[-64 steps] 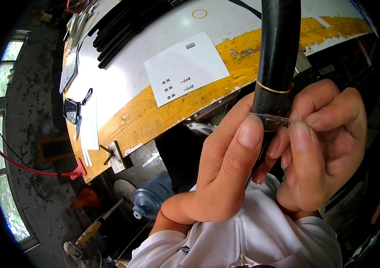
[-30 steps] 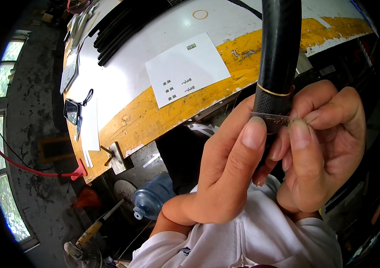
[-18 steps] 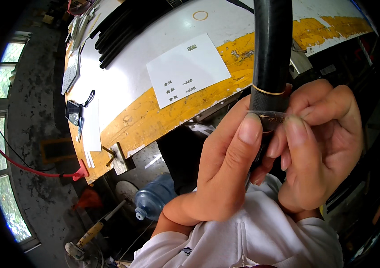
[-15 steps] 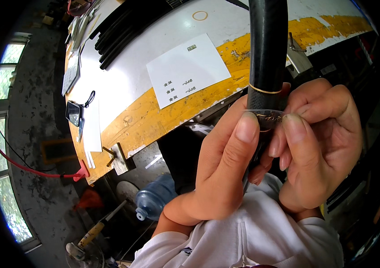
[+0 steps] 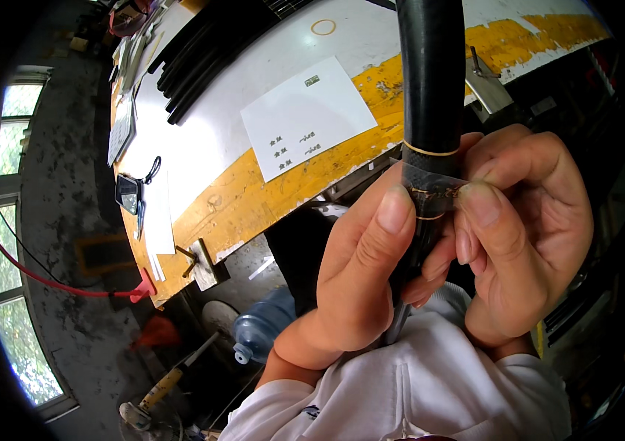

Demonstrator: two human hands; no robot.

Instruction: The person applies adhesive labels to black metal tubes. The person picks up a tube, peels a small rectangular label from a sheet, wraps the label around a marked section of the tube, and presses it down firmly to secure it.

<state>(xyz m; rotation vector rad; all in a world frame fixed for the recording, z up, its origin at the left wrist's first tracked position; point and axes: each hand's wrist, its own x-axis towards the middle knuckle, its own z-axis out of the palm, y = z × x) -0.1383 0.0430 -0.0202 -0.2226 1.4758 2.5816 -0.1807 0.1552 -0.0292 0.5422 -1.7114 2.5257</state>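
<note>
A clear film (image 5: 430, 182) with small gold marks is stretched between both hands, across the front of an upright black tube (image 5: 434, 81), just below its upper gold band (image 5: 430, 153) and above its lower gold band (image 5: 430, 217); whether it touches the tube, I cannot tell. The left hand (image 5: 360, 272) has its thumb and forefinger clamped on the film's left end, beside the tube; how its other fingers meet the tube is partly hidden. The right hand (image 5: 536, 228) pinches the film's right end between thumb and forefinger, the remaining fingers curled in beneath. The tube runs out of view at the top, passing in front of the near edge of the white table (image 5: 202, 132), which has a worn yellow border. On the surface, a white sheet (image 5: 309, 110) with small dark marks lies partly over that border; farther from the near edge are a tan ring (image 5: 323, 27) and several black rods (image 5: 210, 59). A black device (image 5: 128, 193) sits by the left edge. A metal clamp (image 5: 206, 266) grips the near edge beside the near left corner, and a blue bottle (image 5: 261, 323) lies below.
</note>
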